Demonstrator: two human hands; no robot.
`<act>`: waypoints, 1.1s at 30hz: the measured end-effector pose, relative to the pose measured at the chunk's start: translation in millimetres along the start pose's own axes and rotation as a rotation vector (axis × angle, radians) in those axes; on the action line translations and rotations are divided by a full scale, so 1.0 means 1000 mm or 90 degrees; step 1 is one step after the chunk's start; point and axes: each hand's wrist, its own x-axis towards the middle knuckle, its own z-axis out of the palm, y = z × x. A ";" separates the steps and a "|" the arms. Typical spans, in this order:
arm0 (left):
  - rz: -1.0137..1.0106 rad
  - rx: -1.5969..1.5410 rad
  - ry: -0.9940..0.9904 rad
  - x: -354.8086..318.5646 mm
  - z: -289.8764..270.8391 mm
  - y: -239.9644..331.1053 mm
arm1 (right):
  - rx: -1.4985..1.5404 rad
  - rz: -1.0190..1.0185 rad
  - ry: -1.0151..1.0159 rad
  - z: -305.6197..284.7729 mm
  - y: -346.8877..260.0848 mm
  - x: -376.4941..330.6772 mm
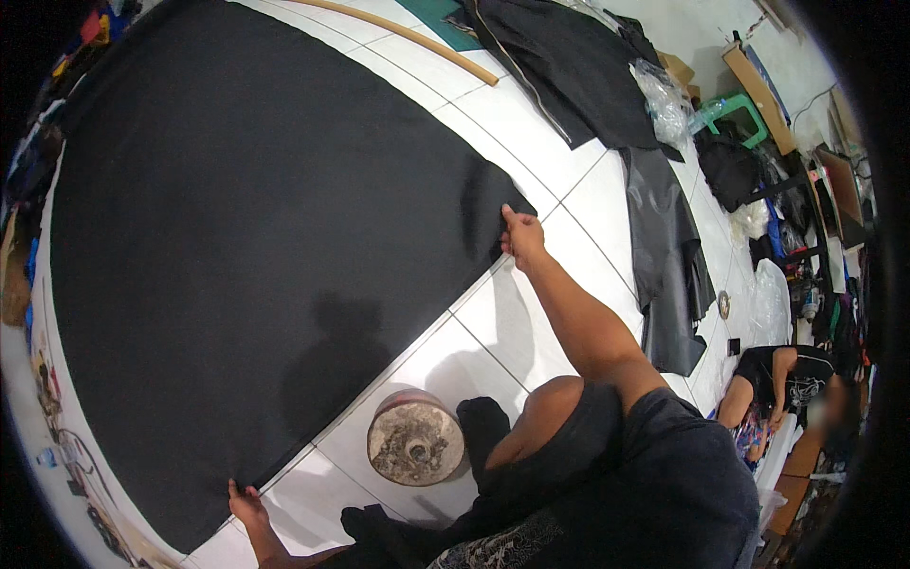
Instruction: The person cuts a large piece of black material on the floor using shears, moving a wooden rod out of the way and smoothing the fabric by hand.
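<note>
head — left head-worn fisheye | facing down | near the hands [523, 237] | wide across floor [588, 237]

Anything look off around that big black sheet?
One oddity: the round block beside the black sheet's near edge has a blotchy, worn-looking top, unlike the clean white tiles around it. I see no spill or tear.

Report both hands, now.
Left hand: touching the black sheet at its edge; grip cannot be told.
Right hand: closed, holding that sheet near a corner.
</note>
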 end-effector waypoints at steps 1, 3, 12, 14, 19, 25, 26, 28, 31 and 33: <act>0.005 -0.005 0.013 -0.008 0.002 0.001 | 0.014 -0.030 0.099 0.006 -0.002 0.002; 0.008 -0.006 0.013 -0.010 0.010 0.007 | -0.028 -0.037 0.140 -0.003 -0.005 0.021; -0.021 0.040 -0.045 -0.013 -0.001 -0.006 | -0.474 -0.221 0.136 -0.056 0.008 0.087; -0.023 0.043 -0.024 -0.013 -0.003 -0.002 | -0.517 -0.212 0.137 -0.045 0.007 0.084; -0.060 0.070 -0.010 -0.025 0.015 -0.007 | -0.564 -0.248 0.135 -0.052 0.003 0.087; -0.049 0.041 -0.051 -0.028 0.008 -0.013 | -0.559 -0.226 0.123 -0.063 0.006 0.097; -0.045 0.024 -0.052 -0.028 0.011 -0.013 | -0.582 -0.242 0.125 -0.061 0.006 0.095; -0.039 -0.031 0.004 -0.016 0.012 -0.020 | -0.620 -0.266 0.108 -0.071 0.005 0.105; 0.052 0.027 -0.007 0.026 -0.046 -0.028 | -0.619 -0.318 0.071 -0.072 0.014 0.122; -0.090 0.003 -0.010 0.012 -0.050 -0.008 | -0.635 -0.289 0.040 -0.071 0.020 0.107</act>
